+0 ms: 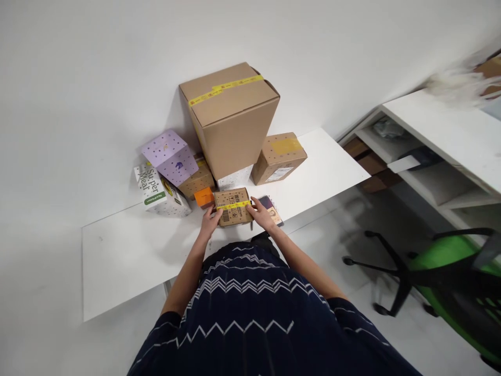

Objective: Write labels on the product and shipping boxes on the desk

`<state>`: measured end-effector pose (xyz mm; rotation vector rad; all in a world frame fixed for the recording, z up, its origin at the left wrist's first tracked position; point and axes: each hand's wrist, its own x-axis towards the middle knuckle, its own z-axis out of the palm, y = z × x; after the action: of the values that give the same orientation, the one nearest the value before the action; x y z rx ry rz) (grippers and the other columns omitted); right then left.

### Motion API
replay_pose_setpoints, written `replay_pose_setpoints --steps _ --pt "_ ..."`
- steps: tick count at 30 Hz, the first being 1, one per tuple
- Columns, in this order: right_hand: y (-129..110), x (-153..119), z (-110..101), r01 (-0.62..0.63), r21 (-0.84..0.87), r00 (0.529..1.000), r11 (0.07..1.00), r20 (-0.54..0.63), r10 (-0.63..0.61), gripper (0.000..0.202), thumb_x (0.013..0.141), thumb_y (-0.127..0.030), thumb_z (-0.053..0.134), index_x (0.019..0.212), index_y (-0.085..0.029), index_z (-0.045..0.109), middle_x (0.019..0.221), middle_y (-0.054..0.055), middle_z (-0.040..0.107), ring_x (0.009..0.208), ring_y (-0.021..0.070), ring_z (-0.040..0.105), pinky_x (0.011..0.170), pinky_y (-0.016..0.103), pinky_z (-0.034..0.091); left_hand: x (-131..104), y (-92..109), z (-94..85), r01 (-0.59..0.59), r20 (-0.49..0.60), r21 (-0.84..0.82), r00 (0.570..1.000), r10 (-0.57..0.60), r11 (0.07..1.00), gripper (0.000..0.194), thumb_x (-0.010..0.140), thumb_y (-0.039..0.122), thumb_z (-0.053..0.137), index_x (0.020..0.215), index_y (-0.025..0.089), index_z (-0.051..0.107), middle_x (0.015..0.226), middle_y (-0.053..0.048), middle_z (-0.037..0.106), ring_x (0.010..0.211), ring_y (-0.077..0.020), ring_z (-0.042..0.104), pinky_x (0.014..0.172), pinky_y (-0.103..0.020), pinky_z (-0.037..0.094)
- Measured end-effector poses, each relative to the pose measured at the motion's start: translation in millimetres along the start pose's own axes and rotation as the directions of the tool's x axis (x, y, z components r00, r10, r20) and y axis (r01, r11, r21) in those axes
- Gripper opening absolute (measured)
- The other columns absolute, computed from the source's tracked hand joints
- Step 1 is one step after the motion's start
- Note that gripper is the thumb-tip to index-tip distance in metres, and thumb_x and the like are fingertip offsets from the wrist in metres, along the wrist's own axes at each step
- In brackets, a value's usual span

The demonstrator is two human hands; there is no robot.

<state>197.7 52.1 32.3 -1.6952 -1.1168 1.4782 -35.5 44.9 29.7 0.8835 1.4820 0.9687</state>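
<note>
A small cardboard box with yellow tape across its top lies on the white table in front of me. My left hand holds its left side, the thumb at the end of the tape. Over the right edge, my right hand grips the box, its thumb on the tape. An orange box sits just beyond my left fingers. Close to my right hand lies a dark flat item with a picture on it, partly covered by the hand.
A tall cardboard carton stands against the wall on the white table. Around it are another taped box, a purple box and a "Su-per Meal" box. A shelf unit and green chair are at right.
</note>
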Motion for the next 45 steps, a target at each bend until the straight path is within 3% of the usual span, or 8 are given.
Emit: replay_pose_setpoints --steps 9,17,25,29,33,38,41,45 --pt "-0.3 2.9 -3.5 0.055 0.053 0.995 0.997 0.085 -0.06 0.062 0.082 -0.051 0.065 0.139 -0.027 0.056 0.108 0.005 0.071 0.101 0.024 0.067 0.087 0.038 0.056 3.7 15.1 -3.2 0.141 0.142 0.018 0.98 -0.142 0.99 0.062 0.068 0.049 0.081 0.121 0.022 0.065 0.126 -0.012 0.067 0.097 -0.027 0.069 0.074 -0.036 0.059" --pt "-1.0 -31.1 -17.8 0.035 0.315 0.995 0.948 0.08 -0.063 0.043 0.075 -0.06 0.07 0.102 -0.028 0.059 0.118 0.002 0.067 0.108 0.0214 0.062 0.081 0.031 0.051 -30.1 0.8 -4.8 -0.024 0.122 -0.189 0.991 0.048 0.982 0.05 0.072 0.038 0.073 0.118 0.023 0.059 0.136 -0.008 0.059 0.12 -0.0265 0.06 0.089 -0.039 0.056" --pt "5.2 -35.5 -9.5 -0.086 0.193 0.996 0.978 -0.011 0.09 0.049 0.074 -0.071 0.062 0.076 -0.023 0.051 0.093 0.004 0.067 0.093 0.0211 0.061 0.071 0.029 0.046 -26.4 -12.5 -3.8 -0.022 0.084 -0.14 0.996 0.034 0.99 0.041 0.077 0.038 0.06 0.115 0.022 0.06 0.13 -0.008 0.061 0.117 -0.0257 0.058 0.081 -0.033 0.053" --pt "3.9 -35.6 -8.0 -0.109 0.184 0.994 0.977 0.041 0.104 0.048 0.069 -0.058 0.069 0.099 -0.024 0.057 0.103 0.004 0.068 0.092 0.02 0.061 0.068 0.027 0.045 -22.3 -15.4 -11.9 0.011 0.111 -0.111 0.994 0.002 0.994 0.044 0.068 0.027 0.057 0.112 0.021 0.061 0.127 -0.007 0.063 0.113 -0.0259 0.059 0.082 -0.034 0.052" --pt "5.4 -35.0 -7.3 -0.164 0.151 0.982 0.975 0.123 0.146 0.08 0.062 -0.043 0.075 0.136 -0.025 0.048 0.115 0.008 0.066 0.095 0.0211 0.061 0.068 0.027 0.047 -22.1 -13.9 -15.7 0.132 0.09 -0.163 0.989 -0.118 0.978 0.055 0.061 0.022 0.052 0.115 0.021 0.061 0.128 -0.007 0.064 0.111 -0.0256 0.06 0.076 -0.032 0.051" --pt "4.6 -29.6 -5.3 -0.201 0.079 0.972 0.976 0.138 0.189 0.09 0.072 -0.051 0.073 0.151 -0.027 0.038 0.114 0.009 0.068 0.093 0.0214 0.063 0.066 0.027 0.047 -14.9 -4.1 -11.1 0.274 0.031 -0.145 0.962 -0.272 0.951 0.05 0.08 0.04 0.051 0.127 0.023 0.059 0.126 -0.009 0.067 0.102 -0.0234 0.066 0.073 -0.031 0.051" --pt "-0.8 -25.0 -6.3 -0.233 0.036 0.964 0.972 0.142 0.226 0.085 0.08 -0.061 0.066 0.152 -0.028 0.037 0.11 0.008 0.069 0.087 0.0209 0.064 0.063 0.027 0.047 -7.2 4.7 -4.0 0.214 0.049 0.01 0.975 -0.215 0.977 0.056 0.087 0.063 0.051 0.12 0.02 0.065 0.122 -0.012 0.069 0.104 -0.0273 0.066 0.081 -0.036 0.052" --pt "-8.3 -22.7 -11.9 -0.144 0.026 0.975 0.989 0.175 0.137 0.082 0.079 -0.061 0.068 0.149 -0.029 0.041 0.101 0.006 0.069 0.091 0.0222 0.064 0.07 0.03 0.049 -5.0 11.1 1.9 0.015 0.117 0.12 0.993 -0.029 0.993 0.058 0.083 0.065 0.062 0.121 0.022 0.066 0.123 -0.011 0.069 0.118 -0.0294 0.061 0.098 -0.04 0.048"
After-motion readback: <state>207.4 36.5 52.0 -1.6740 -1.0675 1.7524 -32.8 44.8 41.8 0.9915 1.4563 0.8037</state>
